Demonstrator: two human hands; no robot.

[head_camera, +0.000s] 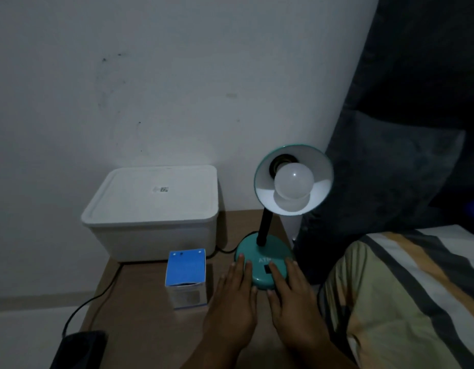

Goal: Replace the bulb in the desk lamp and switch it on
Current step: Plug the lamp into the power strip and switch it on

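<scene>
Resting flat and released, the left hand (234, 296) and right hand (290, 296) flank the lamp base (260, 265) on the desk (140, 315). Pressing the switch (267, 269) between them off-centre may tip the lamp; the bulb (294, 184) sits unlit above.

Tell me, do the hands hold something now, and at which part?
Nothing is gripped. Both open hands, left hand and right hand, rest their fingers on the lamp base.

Lamp switch (267, 269) partly under fingertip (272, 268)
</scene>
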